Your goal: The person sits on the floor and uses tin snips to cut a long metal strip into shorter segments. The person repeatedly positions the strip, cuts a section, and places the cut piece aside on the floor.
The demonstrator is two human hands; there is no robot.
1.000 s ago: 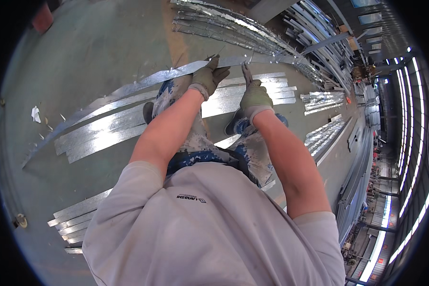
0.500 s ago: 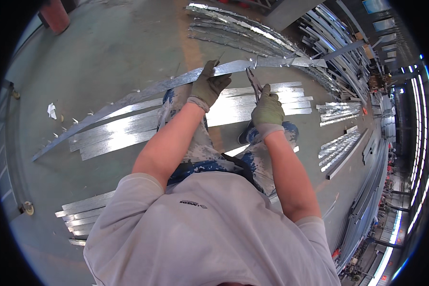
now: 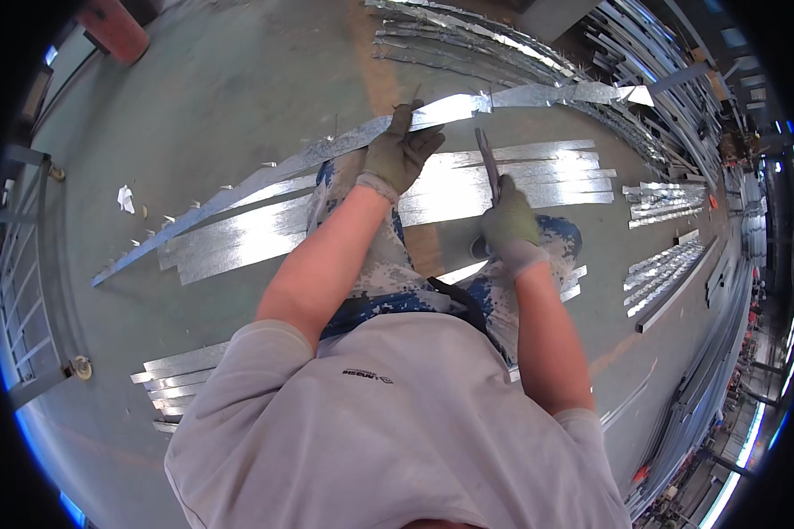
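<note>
A long, shiny metal strip [image 3: 457, 108] with small upturned tabs along its length stretches across in front of me, its left end lower and nearer. My left hand [image 3: 402, 154], in a dark green work glove, is closed around the strip's lower edge near its middle. My right hand [image 3: 510, 220], gloved in the same green, grips a dark, slender tool that looks like pliers [image 3: 488, 163]. The tip of that tool points up toward the strip and stands apart from it. Exactly how the right fingers lie is partly hidden.
Flat metal strips [image 3: 556, 185] lie on the floor beneath my hands. More strips [image 3: 181, 375] are stacked at lower left. Tabbed strips [image 3: 476, 48] lie at the far side, shorter bundles [image 3: 666, 204] at right. A wheeled frame [image 3: 40, 309] and red cylinder [image 3: 115, 33] stand left.
The pliers have drawn back from the strip with my right hand and now point more upright. My left hand keeps its hold. The whole view has shifted slightly.
</note>
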